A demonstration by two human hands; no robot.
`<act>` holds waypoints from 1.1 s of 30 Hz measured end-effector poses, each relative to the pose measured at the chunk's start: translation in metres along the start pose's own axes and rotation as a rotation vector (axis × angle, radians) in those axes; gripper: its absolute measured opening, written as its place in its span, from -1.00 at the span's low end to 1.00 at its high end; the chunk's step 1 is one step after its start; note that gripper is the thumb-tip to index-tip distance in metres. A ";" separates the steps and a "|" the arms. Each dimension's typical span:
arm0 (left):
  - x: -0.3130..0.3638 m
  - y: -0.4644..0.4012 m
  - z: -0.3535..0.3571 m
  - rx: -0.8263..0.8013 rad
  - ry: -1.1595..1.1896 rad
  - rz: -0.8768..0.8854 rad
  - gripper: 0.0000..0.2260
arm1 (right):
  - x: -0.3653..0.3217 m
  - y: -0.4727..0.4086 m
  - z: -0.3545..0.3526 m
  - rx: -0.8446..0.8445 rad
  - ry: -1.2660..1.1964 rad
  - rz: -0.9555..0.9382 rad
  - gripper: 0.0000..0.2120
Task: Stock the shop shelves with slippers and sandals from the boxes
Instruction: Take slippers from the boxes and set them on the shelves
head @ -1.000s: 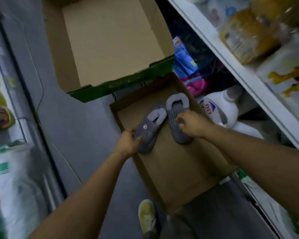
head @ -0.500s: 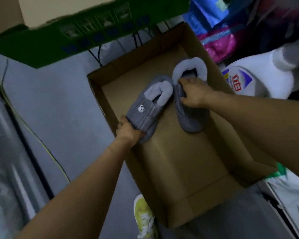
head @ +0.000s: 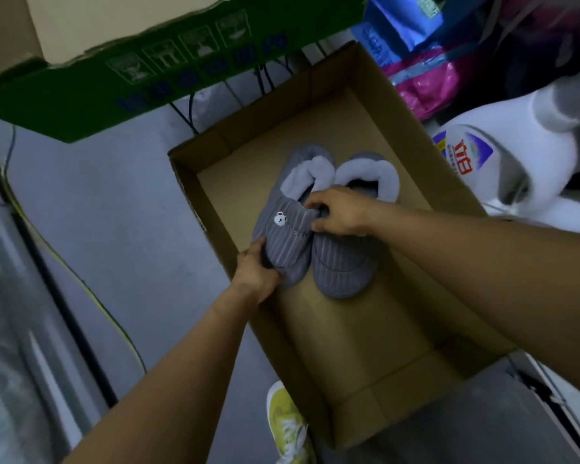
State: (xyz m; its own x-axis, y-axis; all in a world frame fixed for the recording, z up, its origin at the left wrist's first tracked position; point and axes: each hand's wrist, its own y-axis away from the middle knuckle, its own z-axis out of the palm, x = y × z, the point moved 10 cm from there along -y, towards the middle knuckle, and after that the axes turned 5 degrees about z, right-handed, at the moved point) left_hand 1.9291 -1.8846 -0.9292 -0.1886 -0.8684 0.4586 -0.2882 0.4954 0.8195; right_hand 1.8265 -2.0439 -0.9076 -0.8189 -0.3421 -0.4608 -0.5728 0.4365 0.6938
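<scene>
Two grey ribbed slippers with pale fleece collars lie side by side in an open brown cardboard box [head: 318, 370] on the floor. The left slipper [head: 287, 242] carries a small white bear patch. My left hand [head: 257, 274] grips its toe from the left side. My right hand [head: 340, 212] pinches the uppers where the left slipper meets the right slipper [head: 344, 266]. The rest of the box floor is bare cardboard.
A green-edged cardboard box [head: 121, 78] sits beyond the brown one. A white detergent jug [head: 516, 162] and blue and pink packets [head: 426, 82] crowd the right. Black cables [head: 185, 112] run on the grey floor. My yellow shoe [head: 287, 426] is below the box.
The two slippers have been drawn together, side by side. My right hand shifted left onto the seam between them. The view moved closer to the box.
</scene>
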 end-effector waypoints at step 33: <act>0.152 0.316 -0.050 -0.201 0.284 0.358 -0.70 | -0.045 0.377 -0.157 0.406 -0.402 0.152 -0.79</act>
State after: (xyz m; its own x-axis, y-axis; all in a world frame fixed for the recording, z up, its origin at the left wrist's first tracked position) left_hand 1.8566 -1.8614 -0.5835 0.0286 -0.6300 0.7760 -0.0606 0.7738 0.6305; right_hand 1.6535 -1.9947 -0.5380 -0.7969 0.0562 -0.6014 -0.3513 0.7669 0.5371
